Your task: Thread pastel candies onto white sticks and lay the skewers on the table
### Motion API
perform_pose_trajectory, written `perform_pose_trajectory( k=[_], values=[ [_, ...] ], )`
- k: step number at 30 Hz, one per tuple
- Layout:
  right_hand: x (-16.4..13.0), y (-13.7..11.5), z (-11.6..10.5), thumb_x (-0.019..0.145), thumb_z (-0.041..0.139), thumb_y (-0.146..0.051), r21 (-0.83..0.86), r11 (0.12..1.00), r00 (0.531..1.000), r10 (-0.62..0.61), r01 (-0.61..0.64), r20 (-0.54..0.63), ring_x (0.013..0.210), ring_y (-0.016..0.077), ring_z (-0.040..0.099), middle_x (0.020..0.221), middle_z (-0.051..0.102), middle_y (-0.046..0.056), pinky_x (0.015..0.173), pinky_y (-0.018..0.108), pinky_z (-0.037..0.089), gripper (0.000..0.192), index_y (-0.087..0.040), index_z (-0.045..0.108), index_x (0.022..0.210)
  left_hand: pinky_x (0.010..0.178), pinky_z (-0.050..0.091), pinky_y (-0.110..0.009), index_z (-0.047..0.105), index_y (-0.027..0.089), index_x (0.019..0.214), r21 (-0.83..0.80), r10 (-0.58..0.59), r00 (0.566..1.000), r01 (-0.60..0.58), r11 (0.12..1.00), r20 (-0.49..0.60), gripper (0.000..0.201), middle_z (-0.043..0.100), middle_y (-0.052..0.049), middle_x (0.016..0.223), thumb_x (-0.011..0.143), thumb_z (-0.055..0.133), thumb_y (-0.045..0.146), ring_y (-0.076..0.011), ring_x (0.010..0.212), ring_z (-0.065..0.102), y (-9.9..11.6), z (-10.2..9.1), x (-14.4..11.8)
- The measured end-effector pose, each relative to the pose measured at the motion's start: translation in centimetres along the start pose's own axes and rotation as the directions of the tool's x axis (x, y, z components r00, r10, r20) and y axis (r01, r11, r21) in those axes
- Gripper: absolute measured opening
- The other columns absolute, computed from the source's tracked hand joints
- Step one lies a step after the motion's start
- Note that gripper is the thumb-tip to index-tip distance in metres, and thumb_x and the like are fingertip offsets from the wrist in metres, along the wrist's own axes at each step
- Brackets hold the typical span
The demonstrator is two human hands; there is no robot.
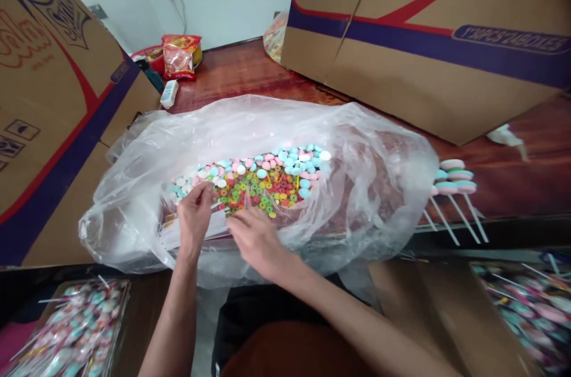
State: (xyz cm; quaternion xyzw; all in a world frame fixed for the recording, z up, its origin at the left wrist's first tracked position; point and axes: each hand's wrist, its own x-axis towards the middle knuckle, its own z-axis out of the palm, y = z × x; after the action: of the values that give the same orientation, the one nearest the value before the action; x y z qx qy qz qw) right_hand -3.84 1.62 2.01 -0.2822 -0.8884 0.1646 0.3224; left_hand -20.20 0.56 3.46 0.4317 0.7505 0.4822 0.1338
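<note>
Both forearms are coming up from the bottom of the shot and reaching into a big clear plastic bag (366, 187) that's lying opened out on the brown desk (250, 71). Inside the bag there's a loose heap of candies (263, 178), pastel pink, blue and white discs at the back and small bright rings toward the front. Looks to me like the picking-out stage: the left hand (195, 219) is pinching something small at the edge of the heap, fingers closed together, while also pressing down on a flat white packet (214, 225) lying at the bag's mouth. The right hand (255, 240) is hovering palm-down just beside it with fingers loosely spread, and I can't tell if its grip has anything in it. My guess is the next bit needs a fine pinch, since those pieces are tiny and piled up. Big cardboard boxes are standing on the left (53, 109) and at the back right (423, 38). Finished candy lollipops (452, 178) are lying on the desk to the right of the bag, and trays of wrapped ones are sitting bottom left (74, 329) and bottom right (530, 305).
</note>
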Motion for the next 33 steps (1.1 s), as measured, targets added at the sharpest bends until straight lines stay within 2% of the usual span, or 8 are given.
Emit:
perform_pose_trajectory(
  k=[2,5,9,11,15,20,28,33],
  values=[
    [1.5,-1.1,2.8,0.094,0.056,-0.01,-0.121,0.992,0.994,-0.031,0.044,0.103,0.089,0.0228,0.057,0.094,0.067,0.009,0.081,0.037,0.046,0.014,-0.015,0.068,0.096,0.078,0.053,-0.031,0.076,0.017,0.097,0.047,0.011,1.0,-0.011,0.999,-0.002,0.032,0.077,-0.006,0.084,0.088,0.058,0.042,-0.0222,0.082,0.071,-0.7,-0.7,0.2],
    [2.0,-1.5,4.6,0.094,0.057,-0.011,-0.213,0.964,0.972,-0.112,0.157,0.208,0.093,0.0262,0.056,0.097,0.065,0.012,0.079,0.039,0.046,0.011,-0.013,0.068,0.097,0.083,0.053,-0.033,0.076,0.018,0.097,0.122,0.022,1.0,-0.025,0.992,0.019,0.03,0.078,-0.007,0.097,0.086,0.059,0.041,-0.0241,0.09,0.071,-2.1,-1.8,0.5],
    [1.0,-1.4,4.1,0.095,0.057,-0.014,-0.212,0.971,0.974,-0.068,0.114,0.216,0.089,0.0265,0.056,0.091,0.066,0.01,0.076,0.04,0.046,0.012,-0.015,0.069,0.095,0.088,0.052,-0.035,0.076,0.02,0.097,0.234,0.12,0.99,-0.134,0.963,0.076,0.03,0.077,-0.008,0.099,0.089,0.054,0.038,-0.0244,0.094,0.07,-3.8,-4.3,0.2],
    [1.0,-1.6,3.8,0.096,0.054,-0.015,-0.217,0.97,0.982,-0.073,0.11,0.172,0.09,0.0262,0.056,0.102,0.067,0.012,0.079,0.041,0.047,0.016,-0.015,0.068,0.105,0.092,0.051,-0.037,0.075,0.02,0.097,0.279,0.167,0.983,-0.181,0.943,0.073,0.03,0.076,-0.009,0.1,0.09,0.051,0.036,-0.0246,0.098,0.069,-4.5,-5.9,-0.5],
    [2.6,-2.4,3.8,0.096,0.046,-0.012,-0.232,0.912,0.937,-0.301,0.337,0.177,0.109,0.0287,0.054,0.133,0.057,0.02,0.098,0.046,0.043,0.034,-0.006,0.056,0.129,0.099,0.049,-0.038,0.073,0.02,0.104,0.306,0.17,0.984,-0.178,0.935,0.055,0.03,0.075,-0.01,0.108,0.093,0.048,0.032,-0.0243,0.105,0.067,-5.4,-8.1,-2.1],
    [5.6,-3.2,4.6,0.085,0.057,-0.013,-0.179,0.847,0.837,-0.42,0.5,0.35,0.108,0.0318,0.055,0.113,0.065,0.022,0.111,0.053,0.032,0.045,0.003,0.055,0.128,0.098,0.049,-0.038,0.072,0.019,0.107,0.305,0.149,0.988,-0.151,0.94,0.029,0.033,0.074,-0.011,0.11,0.092,0.046,0.03,-0.0243,0.107,0.066,-5.7,-8.3,-2.5],
    [6.7,-5.4,5.4,0.083,0.055,-0.004,-0.17,0.873,0.782,-0.303,0.456,0.544,0.101,0.0307,0.062,0.106,0.068,0.021,0.083,0.045,0.05,0.027,-0.003,0.061,0.11,0.066,0.047,-0.032,0.07,0.018,0.068,0.584,-0.017,0.996,-0.04,0.811,0.092,0.033,0.072,-0.013,0.072,0.084,0.044,0.031,-0.0243,0.069,0.066,-6.3,-8.5,-1.6],
    [6.3,-5.0,3.7,0.085,0.056,-0.004,-0.133,0.857,0.731,-0.331,0.497,0.596,0.105,0.0266,0.064,0.108,0.071,0.014,0.093,0.04,0.049,0.024,-0.009,0.066,0.106,0.077,0.049,-0.032,0.074,0.019,0.077,0.626,0.015,0.974,-0.158,0.764,0.227,0.032,0.076,-0.014,0.087,0.084,0.044,0.028,-0.0281,0.091,0.069,-6.5,-8.7,-0.9]
  ],
)
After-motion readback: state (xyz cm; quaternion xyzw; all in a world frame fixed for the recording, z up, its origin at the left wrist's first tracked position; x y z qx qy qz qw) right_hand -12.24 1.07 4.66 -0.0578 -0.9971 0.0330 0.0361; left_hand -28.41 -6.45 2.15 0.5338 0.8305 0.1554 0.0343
